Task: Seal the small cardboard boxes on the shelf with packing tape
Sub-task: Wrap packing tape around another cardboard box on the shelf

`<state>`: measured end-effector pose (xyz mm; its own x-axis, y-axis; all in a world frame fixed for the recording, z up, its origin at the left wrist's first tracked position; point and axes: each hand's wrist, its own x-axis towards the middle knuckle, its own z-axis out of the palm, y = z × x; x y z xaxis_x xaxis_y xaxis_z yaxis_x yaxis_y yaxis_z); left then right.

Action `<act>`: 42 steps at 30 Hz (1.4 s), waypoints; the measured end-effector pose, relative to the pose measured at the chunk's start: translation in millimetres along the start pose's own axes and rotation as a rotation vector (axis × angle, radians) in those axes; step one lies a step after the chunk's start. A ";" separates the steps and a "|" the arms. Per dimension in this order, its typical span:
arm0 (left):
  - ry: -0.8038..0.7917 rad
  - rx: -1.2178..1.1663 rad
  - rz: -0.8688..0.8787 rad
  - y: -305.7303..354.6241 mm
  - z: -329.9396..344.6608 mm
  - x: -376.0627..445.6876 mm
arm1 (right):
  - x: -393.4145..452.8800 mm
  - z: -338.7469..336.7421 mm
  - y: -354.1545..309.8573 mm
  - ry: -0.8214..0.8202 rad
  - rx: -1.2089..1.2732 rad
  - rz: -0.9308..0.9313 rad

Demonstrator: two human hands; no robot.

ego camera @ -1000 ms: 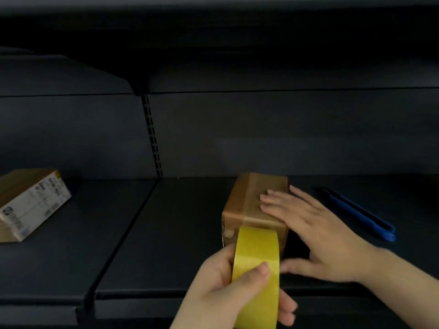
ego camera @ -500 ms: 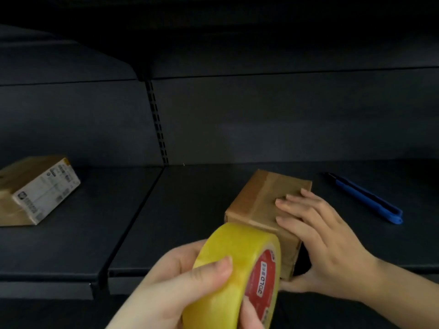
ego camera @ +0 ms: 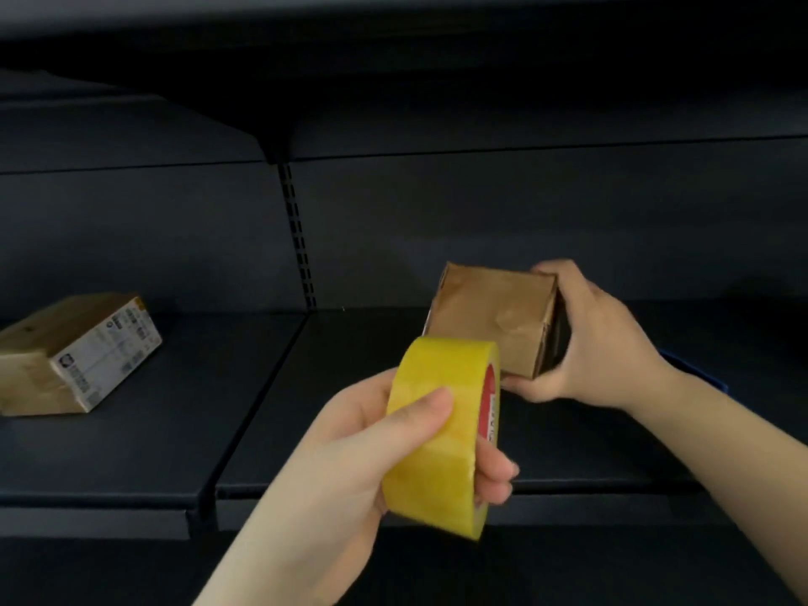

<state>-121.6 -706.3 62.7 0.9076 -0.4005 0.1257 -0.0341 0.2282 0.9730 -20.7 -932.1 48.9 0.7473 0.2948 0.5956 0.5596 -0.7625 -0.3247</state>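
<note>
A small brown cardboard box (ego camera: 489, 319) is tipped up above the dark shelf (ego camera: 183, 430), its broad taped face turned toward me. My right hand (ego camera: 599, 343) grips it from the right side, fingers over the far top edge and thumb under the near corner. My left hand (ego camera: 350, 457) holds a yellow roll of packing tape (ego camera: 437, 435) with a red core label, in front of and below the box. A second cardboard box (ego camera: 74, 352) with a white printed label lies at the shelf's left end.
A blue object (ego camera: 695, 369) lies on the shelf behind my right wrist, mostly hidden. A slotted upright (ego camera: 299, 238) runs down the back panel. Another shelf hangs overhead.
My right hand shifted from pressing flat on the box top to gripping its right side and has tipped the box up off the shelf. The tape roll moved left and turned.
</note>
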 end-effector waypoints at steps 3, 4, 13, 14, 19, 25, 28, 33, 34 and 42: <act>0.038 0.026 0.036 0.4 5.8 4.3 | 10.7 8.1 0.8 -0.014 0.159 0.040; 0.037 0.036 0.040 0.8 6.6 4.3 | 14.1 10.9 3.0 -0.010 0.234 0.080; 0.066 -0.012 -0.035 -9.9 10.6 -1.0 | 23.7 30.4 29.2 0.050 0.621 0.375; 0.067 -0.032 -0.056 -11.3 9.8 -1.7 | 24.2 28.2 31.1 0.025 0.623 0.378; 0.092 -0.108 -0.120 -20.8 5.8 -5.2 | 24.0 24.6 32.3 -0.073 0.607 0.339; 0.115 -0.032 -0.125 -43.1 21.2 -1.0 | 20.5 45.3 24.5 0.128 0.728 0.464; 0.144 -0.020 -0.109 -43.0 24.5 4.1 | 34.2 48.1 29.6 0.164 0.850 0.655; 0.143 0.061 -0.031 -35.0 24.6 14.4 | 51.9 48.8 36.4 0.089 0.985 0.857; 0.114 0.066 -0.040 -34.7 25.9 14.9 | 54.2 48.8 40.4 0.074 1.056 0.912; 0.042 0.018 -0.158 -55.0 31.2 2.4 | 68.3 56.2 56.6 -0.035 1.181 1.148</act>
<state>-130.6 -747.4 15.5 0.9191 -0.3923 -0.0374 0.1036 0.1489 0.9834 82.1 -922.8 29.9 0.9363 -0.0552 -0.3467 -0.3232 0.2507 -0.9125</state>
